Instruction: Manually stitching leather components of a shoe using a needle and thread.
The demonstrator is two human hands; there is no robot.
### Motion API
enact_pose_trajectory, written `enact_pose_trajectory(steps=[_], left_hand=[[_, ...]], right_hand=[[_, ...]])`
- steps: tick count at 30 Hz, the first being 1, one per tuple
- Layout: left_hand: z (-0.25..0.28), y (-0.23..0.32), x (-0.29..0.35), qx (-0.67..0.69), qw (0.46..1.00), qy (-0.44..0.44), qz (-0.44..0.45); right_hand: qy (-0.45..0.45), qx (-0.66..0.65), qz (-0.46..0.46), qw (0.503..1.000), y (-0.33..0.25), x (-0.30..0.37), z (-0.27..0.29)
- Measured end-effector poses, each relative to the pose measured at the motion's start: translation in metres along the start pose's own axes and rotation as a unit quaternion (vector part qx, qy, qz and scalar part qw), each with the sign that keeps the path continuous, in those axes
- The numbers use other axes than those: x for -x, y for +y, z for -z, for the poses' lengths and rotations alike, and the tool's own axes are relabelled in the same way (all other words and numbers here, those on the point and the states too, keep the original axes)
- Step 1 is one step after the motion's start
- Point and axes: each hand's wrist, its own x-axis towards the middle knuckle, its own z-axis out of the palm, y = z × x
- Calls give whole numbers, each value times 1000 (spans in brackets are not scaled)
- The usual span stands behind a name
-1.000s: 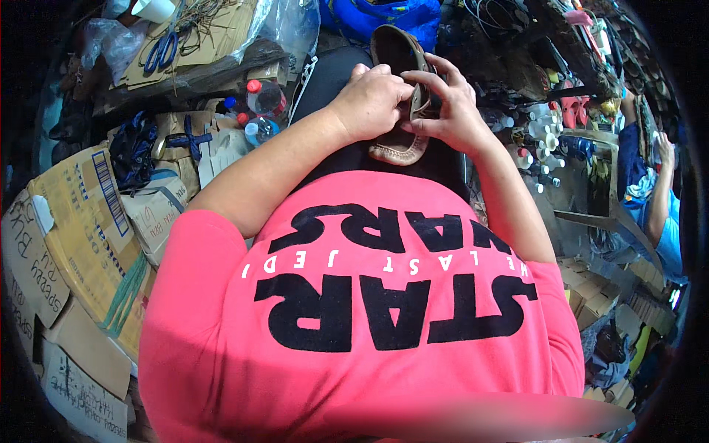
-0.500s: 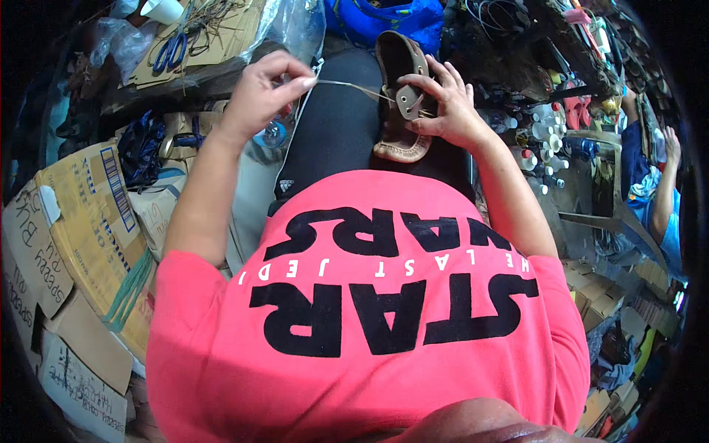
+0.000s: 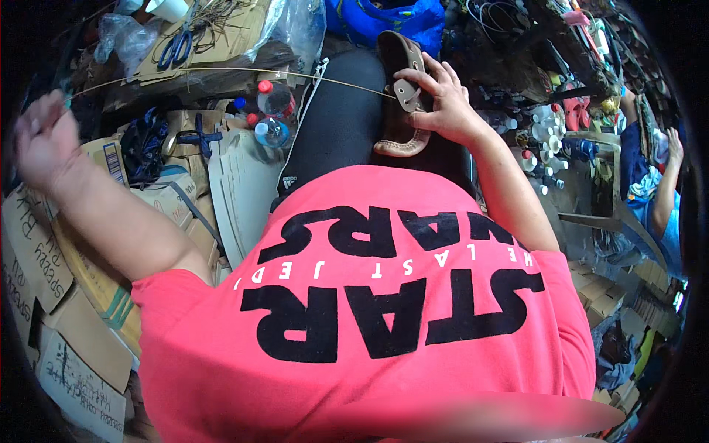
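A brown leather shoe upper (image 3: 402, 146) lies over my dark-trousered lap, its stitched rim toward me. My right hand (image 3: 443, 103) grips its side, thumb and fingers around a grey-brown flap (image 3: 405, 94) with eyelets. From that flap a long thin tan lace (image 3: 244, 69) runs out to the far left in a shallow arc. At its other end is my left hand (image 3: 48, 144), blurred by motion, with the fingers drawn in around the lace. The exact finger contact there is smeared.
Dark-handled scissors (image 3: 175, 50) rest on cardboard at the upper left. Plastic bottles (image 3: 272, 131) stand left of my leg, with cardboard boxes (image 3: 88, 336) nearer. A blue bag (image 3: 384, 26) lies ahead. More bottles (image 3: 546, 140) and another person's arm (image 3: 668, 181) are at right.
My left hand has swung from beside my knee out to the far left, drawing the lace into a much longer span. My right hand stays on the shoe upper, which has barely shifted.
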Motion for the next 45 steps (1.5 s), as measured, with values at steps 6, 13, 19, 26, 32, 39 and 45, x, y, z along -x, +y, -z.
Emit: enact_pose_trajectory(steps=[6,13,19,26,32,39,45], left_hand=[[-71,-103,83,-635,766,-51,84],[-218,-228,166,-497,791,-325,147],[-254,-267,186,-518,756,-347,198],[-251,-274,190,-521,741,-365,214],[-254,-270,188,-505,746,-377,216],[-244,-275,193,-459,793,-358,180],[-247,-273,193,-469,798,-342,163]], right_hand=[[132,-139,27,981,9,41,10],[115,-54,-110,986,60,89,22],[437,-600,-386,548,177,140,19],[433,-776,-282,361,286,247,55],[547,-665,-324,392,304,307,99],[175,-391,-202,881,49,103,39],[99,-168,-5,981,-1,55,19]])
